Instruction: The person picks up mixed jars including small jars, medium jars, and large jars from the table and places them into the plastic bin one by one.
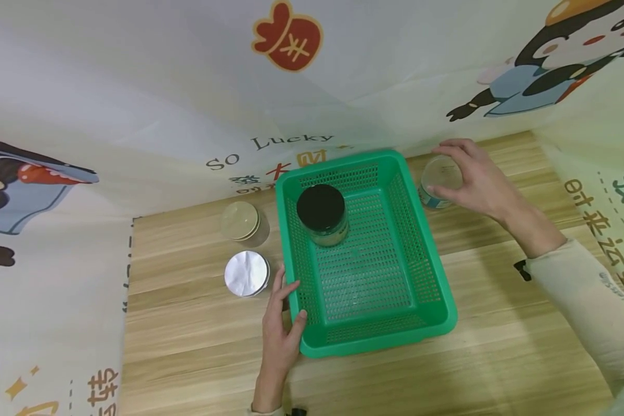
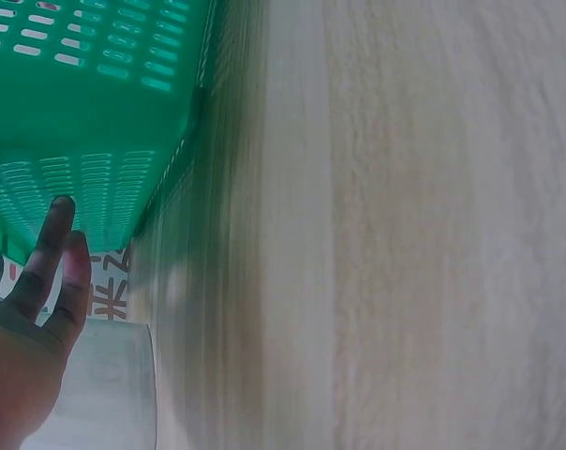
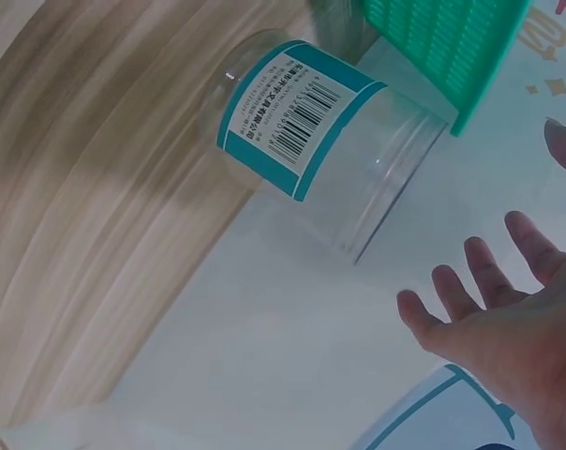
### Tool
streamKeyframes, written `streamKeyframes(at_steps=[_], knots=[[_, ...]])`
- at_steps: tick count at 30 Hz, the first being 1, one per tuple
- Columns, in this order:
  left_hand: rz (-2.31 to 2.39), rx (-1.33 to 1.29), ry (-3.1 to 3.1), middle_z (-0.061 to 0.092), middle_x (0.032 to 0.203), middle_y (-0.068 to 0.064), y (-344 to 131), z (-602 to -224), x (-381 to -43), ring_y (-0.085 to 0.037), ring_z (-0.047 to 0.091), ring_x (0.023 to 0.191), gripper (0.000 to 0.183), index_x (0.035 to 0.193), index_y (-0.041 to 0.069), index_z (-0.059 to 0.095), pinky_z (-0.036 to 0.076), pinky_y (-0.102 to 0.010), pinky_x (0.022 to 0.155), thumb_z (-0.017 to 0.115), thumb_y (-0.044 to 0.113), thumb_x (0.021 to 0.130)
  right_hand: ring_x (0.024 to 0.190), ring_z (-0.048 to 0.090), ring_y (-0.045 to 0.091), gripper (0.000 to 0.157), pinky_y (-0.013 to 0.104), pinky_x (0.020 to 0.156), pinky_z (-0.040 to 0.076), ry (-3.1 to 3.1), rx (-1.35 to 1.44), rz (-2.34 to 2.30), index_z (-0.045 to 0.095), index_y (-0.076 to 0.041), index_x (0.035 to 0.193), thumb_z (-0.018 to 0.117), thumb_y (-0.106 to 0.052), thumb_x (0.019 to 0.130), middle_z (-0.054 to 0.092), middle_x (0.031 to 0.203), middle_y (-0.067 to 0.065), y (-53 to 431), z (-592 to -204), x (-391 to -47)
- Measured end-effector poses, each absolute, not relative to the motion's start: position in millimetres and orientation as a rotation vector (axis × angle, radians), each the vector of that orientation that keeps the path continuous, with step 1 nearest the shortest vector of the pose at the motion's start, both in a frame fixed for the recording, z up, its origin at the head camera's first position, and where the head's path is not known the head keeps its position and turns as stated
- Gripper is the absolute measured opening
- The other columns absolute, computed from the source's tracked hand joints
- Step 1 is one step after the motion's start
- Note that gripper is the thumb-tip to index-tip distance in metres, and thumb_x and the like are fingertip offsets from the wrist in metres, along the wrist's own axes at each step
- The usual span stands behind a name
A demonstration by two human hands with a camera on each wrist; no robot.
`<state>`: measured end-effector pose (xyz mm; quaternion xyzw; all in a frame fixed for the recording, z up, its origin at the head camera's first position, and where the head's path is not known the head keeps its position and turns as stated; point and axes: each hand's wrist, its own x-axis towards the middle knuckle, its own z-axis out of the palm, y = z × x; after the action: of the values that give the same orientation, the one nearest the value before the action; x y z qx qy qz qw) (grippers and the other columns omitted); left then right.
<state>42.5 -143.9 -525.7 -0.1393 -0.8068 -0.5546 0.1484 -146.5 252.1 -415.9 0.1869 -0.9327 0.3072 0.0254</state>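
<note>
My left hand (image 1: 282,341) is at the left side of a green plastic basket (image 1: 431,277), fingers extended, thumb over the rim. The left wrist view shows its fingertips at the perforated outer wall. A jar with a black lid (image 1: 320,207) stands upright inside the basket, toward its far left. Right of the basket, my right hand (image 1: 481,182) is spread above a clear jar (image 1: 437,199). In the right wrist view, the hand is apart from that jar, whose teal-edged label (image 3: 292,112) carries a barcode.
Left of the basket stand a container with a yellowish top (image 1: 239,221) and one with a silvery top (image 1: 247,274). They rest on a wood-grain table (image 1: 197,346). A printed white sheet (image 1: 135,115) rises behind and along both sides.
</note>
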Motion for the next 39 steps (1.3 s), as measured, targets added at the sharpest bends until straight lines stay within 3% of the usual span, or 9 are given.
streamKeyframes(at_steps=[6,19,25,39], knots=[[-1.594,-0.405,-2.316,0.032,0.154,-0.029,-144,-525,43,-0.036,0.039,0.140,0.055,0.136,0.003,0.054,0.047,-0.022,0.094,0.060,-0.006,0.082,0.133,0.037,0.045,0.069,0.061,0.107,0.031,-2.899,0.535,0.948,0.050,0.000,0.140,0.080,-0.022,0.081,0.042,0.145,0.023,254,-418,-145],[-1.594,-0.393,-2.310,0.031,0.156,-0.025,-144,-524,41,-0.036,0.040,0.139,0.056,0.134,-0.001,0.054,0.048,-0.025,0.093,0.061,-0.011,0.079,0.134,0.035,0.044,0.066,0.062,0.100,0.037,-2.850,0.438,1.022,0.053,0.000,0.136,0.082,-0.013,0.078,0.037,0.146,0.025,257,-429,-146],[-1.587,-0.402,-2.298,0.033,0.151,-0.034,-144,-527,42,-0.039,0.043,0.136,0.053,0.130,-0.006,0.054,0.048,-0.023,0.093,0.062,-0.012,0.078,0.132,0.036,0.044,0.068,0.062,0.103,0.034,-2.831,0.439,1.032,0.052,0.001,0.136,0.083,-0.012,0.077,0.040,0.143,0.025,261,-437,-144],[-1.636,-0.409,-2.288,0.031,0.156,-0.025,-144,-526,42,-0.037,0.040,0.140,0.055,0.135,0.001,0.054,0.046,-0.023,0.097,0.061,-0.007,0.082,0.133,0.036,0.045,0.078,0.064,0.105,0.032,-2.907,0.338,1.090,0.043,0.000,0.143,0.083,-0.014,0.078,0.037,0.145,0.026,264,-445,-143]])
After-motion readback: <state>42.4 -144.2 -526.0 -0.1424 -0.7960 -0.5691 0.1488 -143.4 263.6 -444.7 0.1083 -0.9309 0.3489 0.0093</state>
